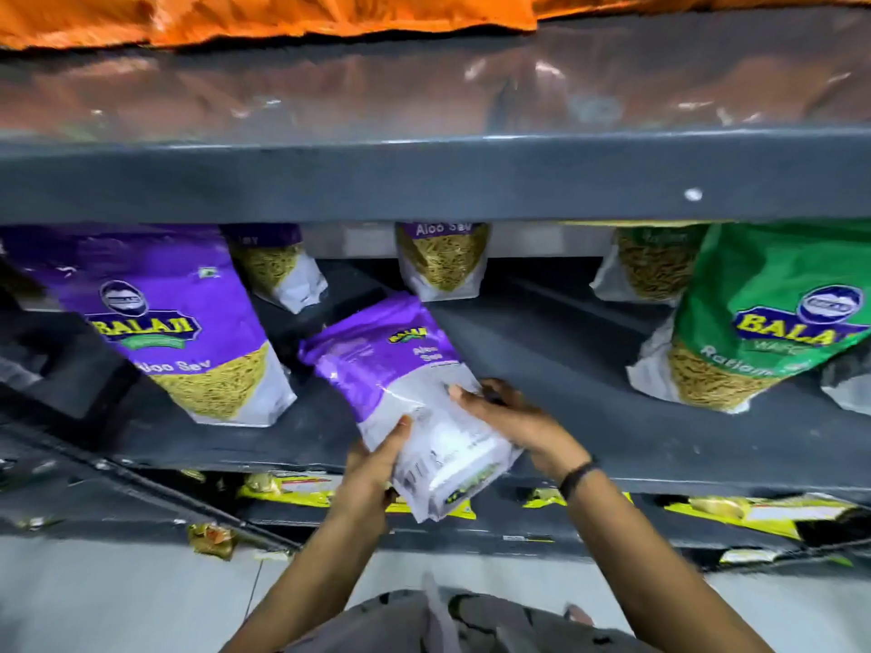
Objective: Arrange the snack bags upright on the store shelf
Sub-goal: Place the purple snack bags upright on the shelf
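Observation:
A purple and white Aloo Sev snack bag (396, 369) is tilted over the front edge of the dark grey shelf (565, 369), its back side facing me and its top leaning away to the left. My left hand (372, 473) grips its lower left edge. My right hand (509, 417) lies on its right side, and a dark band circles that wrist. On the shelf a large purple Aloo Sev bag (179, 322) stands at the left. Two smaller Aloo Sev bags (443, 261) stand at the back. A green bag (763, 322) stands at the right.
The shelf board above (424, 181) overhangs the bags and carries orange packs (283, 16) on top. Yellow packets (754, 511) lie on the lower shelf. A small packet (212, 539) lies on the light floor at the lower left. Bare shelf shows between the held bag and the green bag.

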Motion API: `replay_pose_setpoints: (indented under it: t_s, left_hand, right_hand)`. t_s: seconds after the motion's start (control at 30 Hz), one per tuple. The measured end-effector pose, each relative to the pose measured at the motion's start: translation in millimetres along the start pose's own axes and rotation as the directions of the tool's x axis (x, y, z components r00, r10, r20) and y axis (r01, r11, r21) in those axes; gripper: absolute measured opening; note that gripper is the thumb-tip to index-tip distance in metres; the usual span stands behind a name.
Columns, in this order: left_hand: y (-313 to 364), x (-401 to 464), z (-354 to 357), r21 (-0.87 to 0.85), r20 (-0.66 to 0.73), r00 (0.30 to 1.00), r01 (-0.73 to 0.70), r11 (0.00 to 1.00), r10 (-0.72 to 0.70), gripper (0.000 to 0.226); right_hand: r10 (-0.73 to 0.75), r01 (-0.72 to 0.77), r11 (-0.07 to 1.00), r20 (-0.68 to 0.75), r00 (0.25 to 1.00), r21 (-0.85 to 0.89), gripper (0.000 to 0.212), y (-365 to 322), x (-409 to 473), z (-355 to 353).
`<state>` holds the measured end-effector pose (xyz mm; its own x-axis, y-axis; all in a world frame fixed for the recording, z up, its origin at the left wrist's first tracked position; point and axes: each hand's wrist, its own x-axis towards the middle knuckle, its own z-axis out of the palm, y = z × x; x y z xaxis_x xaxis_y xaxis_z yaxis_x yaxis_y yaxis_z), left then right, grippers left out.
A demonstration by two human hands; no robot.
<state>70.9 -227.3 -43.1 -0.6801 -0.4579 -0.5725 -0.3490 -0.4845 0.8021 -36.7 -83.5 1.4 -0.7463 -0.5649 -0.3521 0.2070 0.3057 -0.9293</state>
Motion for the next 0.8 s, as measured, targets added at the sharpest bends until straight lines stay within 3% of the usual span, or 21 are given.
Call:
replay_pose_setpoints:
  t_s: [0.07,0.13,0.23,0.3,0.43,0.5,0.63,0.7,0.77,0.8]
  left_hand:
    - [9,-7,-2,0.075,0.071,0.996,-0.067,0.995,0.062,0.039]
    - [26,-14,2,0.120,0.158,0.965,-0.231,0.966,0.211,0.032]
    - [65,-5,10,0.193,0.313,0.834,-0.524,0.830,0.454,0.040]
    - [89,8,15,0.293,0.369,0.757,-0.645,0.706,0.539,0.048]
    - [81,41,13,0.390,0.391,0.724,-0.690,0.610,0.569,0.074]
    - [62,56,6,0.417,0.386,0.751,-0.660,0.625,0.535,0.089]
    - [54,70,1,0.422,0.378,0.776,-0.630,0.652,0.505,0.062]
    - [62,60,5,0.369,0.374,0.788,-0.610,0.701,0.489,0.051]
    - [69,50,7,0.291,0.312,0.821,-0.562,0.774,0.479,0.032]
    - [73,49,8,0.250,0.282,0.850,-0.513,0.821,0.445,0.043]
  right_hand:
    - [-0.017,0.021,0.996,-0.044,0.999,0.085,0.013,5,-10,1]
    - [-0.074,0.085,0.989,-0.092,0.993,0.124,0.029,4,-20,-3]
    - [-0.249,0.271,0.951,-0.154,0.956,0.148,0.059,-10,-26,-13]
    - [-0.323,0.354,0.925,-0.205,0.924,0.135,0.067,-20,-20,-18]
    - [-0.328,0.343,0.939,-0.282,0.902,0.001,0.061,-1,3,-9]
    - [-0.314,0.324,0.946,-0.298,0.902,-0.016,0.058,18,8,0]
    - [-0.294,0.298,0.953,-0.430,0.854,-0.059,0.070,23,5,12]
    - [-0.251,0.287,0.957,-0.587,0.770,-0.033,0.075,20,-2,26]
    - [-0.124,0.317,0.942,-0.758,0.640,0.113,0.069,16,-12,50]
    - [-0.075,0.330,0.928,-0.785,0.615,0.170,0.062,15,-17,64]
